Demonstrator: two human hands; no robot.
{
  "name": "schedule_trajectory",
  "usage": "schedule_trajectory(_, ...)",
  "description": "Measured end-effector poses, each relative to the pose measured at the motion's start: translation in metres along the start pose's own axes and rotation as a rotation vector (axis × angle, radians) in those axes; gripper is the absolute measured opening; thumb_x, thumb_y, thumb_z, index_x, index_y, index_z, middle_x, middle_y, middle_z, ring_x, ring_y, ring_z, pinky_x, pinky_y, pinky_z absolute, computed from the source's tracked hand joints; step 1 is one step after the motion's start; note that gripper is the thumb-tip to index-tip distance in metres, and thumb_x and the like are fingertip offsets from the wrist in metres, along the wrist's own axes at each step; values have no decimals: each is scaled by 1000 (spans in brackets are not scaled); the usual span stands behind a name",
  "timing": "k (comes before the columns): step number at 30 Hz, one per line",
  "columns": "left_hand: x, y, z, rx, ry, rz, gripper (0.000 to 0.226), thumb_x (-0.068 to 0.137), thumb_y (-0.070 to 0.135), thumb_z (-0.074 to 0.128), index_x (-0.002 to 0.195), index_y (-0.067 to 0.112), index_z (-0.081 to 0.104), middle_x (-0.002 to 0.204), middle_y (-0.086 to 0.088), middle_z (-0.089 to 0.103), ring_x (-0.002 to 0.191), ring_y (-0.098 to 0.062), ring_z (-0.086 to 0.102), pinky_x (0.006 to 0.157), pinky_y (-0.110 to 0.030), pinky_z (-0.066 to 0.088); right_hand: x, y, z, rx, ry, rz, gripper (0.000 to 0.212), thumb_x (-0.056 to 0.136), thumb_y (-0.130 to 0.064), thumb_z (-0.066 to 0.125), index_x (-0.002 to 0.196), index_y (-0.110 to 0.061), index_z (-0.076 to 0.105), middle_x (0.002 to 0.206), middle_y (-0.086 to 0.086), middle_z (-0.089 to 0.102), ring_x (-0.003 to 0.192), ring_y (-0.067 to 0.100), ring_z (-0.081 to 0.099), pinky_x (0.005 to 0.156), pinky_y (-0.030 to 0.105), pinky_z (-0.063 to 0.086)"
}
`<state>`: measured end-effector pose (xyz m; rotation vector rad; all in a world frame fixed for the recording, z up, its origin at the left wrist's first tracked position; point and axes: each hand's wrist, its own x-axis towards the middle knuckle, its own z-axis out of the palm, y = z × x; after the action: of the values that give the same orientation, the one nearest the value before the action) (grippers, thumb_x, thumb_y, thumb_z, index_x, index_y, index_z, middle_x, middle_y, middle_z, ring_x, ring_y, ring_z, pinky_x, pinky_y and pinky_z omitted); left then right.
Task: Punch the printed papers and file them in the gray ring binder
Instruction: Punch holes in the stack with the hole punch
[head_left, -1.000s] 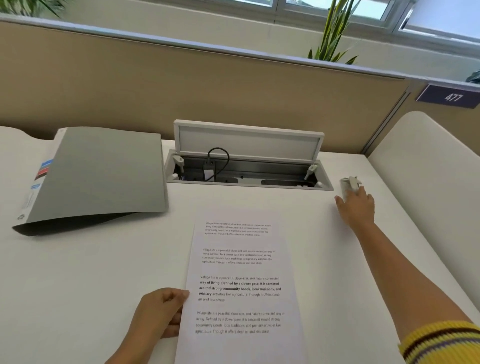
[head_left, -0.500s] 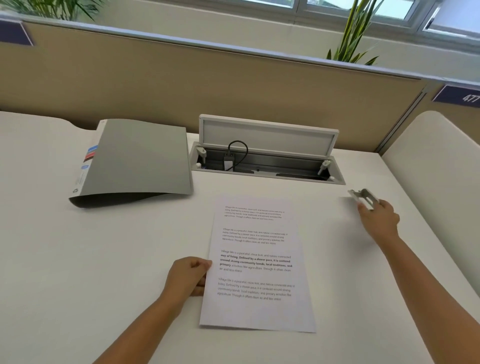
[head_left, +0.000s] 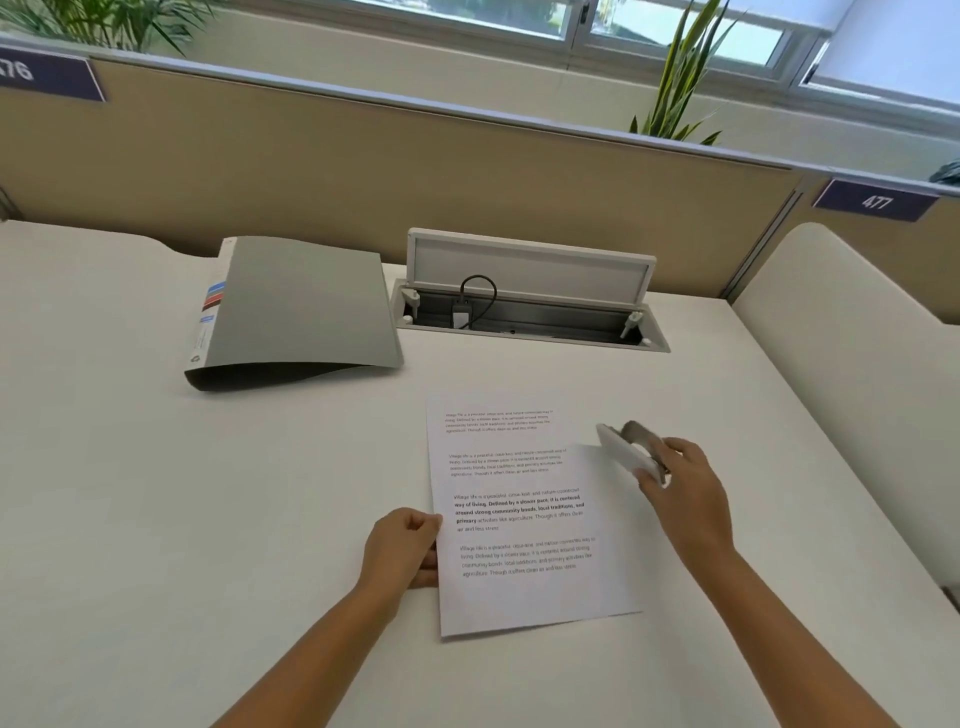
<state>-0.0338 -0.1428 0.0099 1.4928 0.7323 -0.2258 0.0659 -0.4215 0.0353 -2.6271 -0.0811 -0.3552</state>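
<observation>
On desk: right hand (head_left: 691, 499) grips hole punch (head_left: 631, 452) above papers (head_left: 519, 519)
Left hand (head_left: 405, 545): pinches papers' left edge
Binder (head_left: 301, 306): closed, on white desk (head_left: 208, 493)

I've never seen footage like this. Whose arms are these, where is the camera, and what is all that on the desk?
There is no machine here: these are a person's two bare arms, filmed by one wide-angle camera worn on the head, looking down at a white desk. The left hand holds the left edge of the printed papers lying flat. The right hand grips a small hole punch, raised by the papers' right edge. Farther back to the left lies the gray ring binder, its cover down but bowed up slightly. Beside it a cable hatch in the desk stands open, with a black cable inside.
</observation>
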Motion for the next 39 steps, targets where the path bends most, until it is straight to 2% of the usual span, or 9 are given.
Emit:
schedule_trajectory(5,-7,3,-13,-71,-32,-104,26,96,29,42,83,7,46,84,-19,71,71,-30,70,61,-37,58,-14,-37,-3,-13,138,-141,38,69,-9,75,103,-22,66,106,-6,62,90,23,59,60,26,46)
schedule_trajectory(9,-6,4,-20,-103,-74,-182,56,93,50,39,75,1,60,82,-18,71,70,-28,70,60,-34,56,-51,-80,8,2,133,-410,48,58,-10,80,99,-28,62,106,-9,65,87,19,60,51,26,51)
schedule_trajectory(12,-5,0,-23,-129,-124,-172,77,88,65,27,83,-1,67,83,-17,72,75,-28,70,65,-36,56,-77,-100,25,38,139,-611,38,52,-10,81,85,-22,66,104,-8,67,90,12,58,54,19,51)
schedule_trajectory(18,-3,0,-39,-253,-308,-242,102,74,81,19,99,-6,66,96,-24,71,88,-34,70,70,-39,57,-106,-124,62,109,134,-902,19,74,-13,71,84,-19,56,111,-6,60,90,16,58,58,23,51)
schedule_trajectory(24,-11,-3,-33,-266,-291,-143,66,76,66,51,96,7,70,77,-11,72,65,-21,68,64,-33,55,-106,-121,70,31,90,-1135,12,80,-5,64,85,-14,57,113,1,65,94,19,61,73,26,53)
schedule_trajectory(27,-9,-4,-34,-280,-302,-149,54,77,55,61,100,7,69,78,-11,72,66,-22,68,63,-33,55,-103,-116,67,-7,8,-1140,10,82,-17,63,89,-17,56,122,0,55,106,19,54,90,29,47)
schedule_trajectory(31,-11,-4,-29,-244,-238,-117,49,79,50,62,100,6,68,90,-14,73,79,-26,71,64,-33,56,-103,-99,42,100,-210,-1011,39,81,-57,58,103,-25,61,125,-5,52,116,15,47,101,26,36)
schedule_trajectory(36,-8,-6,-20,-183,-77,-102,50,78,47,66,100,2,63,87,-15,69,79,-26,68,59,-31,56,-89,-69,17,373,26,-222,36,83,-61,47,101,-31,58,102,-23,52,104,8,50,88,23,41)
schedule_trajectory(39,-6,-5,-19,-164,-86,-109,45,80,47,64,98,5,62,86,-12,71,78,-21,69,53,-26,55,-86,-49,16,266,-65,28,26,83,-47,56,104,-31,57,107,-14,50,112,16,44,82,23,38)
